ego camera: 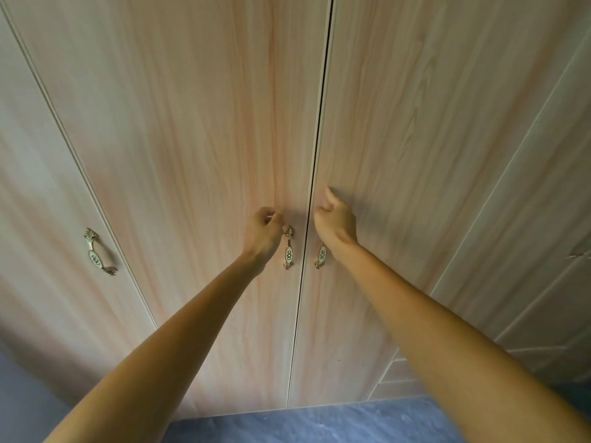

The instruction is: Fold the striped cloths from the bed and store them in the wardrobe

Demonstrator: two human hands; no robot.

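Fingers first: the left hand (263, 233) was curled into a loose fist, its fingertips just at the top of the left door handle (288, 247), though whether they had hooked behind it I could not tell. The right hand (335, 223) was curled too, knuckles up against the right door (415, 174), sitting over the top of the right door handle (321, 255), whose upper part was hidden by the wrist. Both bare forearms stretched straight out from the camera.

The two wardrobe doors were shut, only a thin dark gap (315, 174) running between them. A third handle (97, 252) hung on the neighbouring door far to the left, untouched. Blue floor (319, 423) showed below.

No striped cloths and no bed were in view, so where they lay could not be told.

By my reading this was the opening of the wardrobe. The next move called for a firm hold on both handles and an even outward pull.
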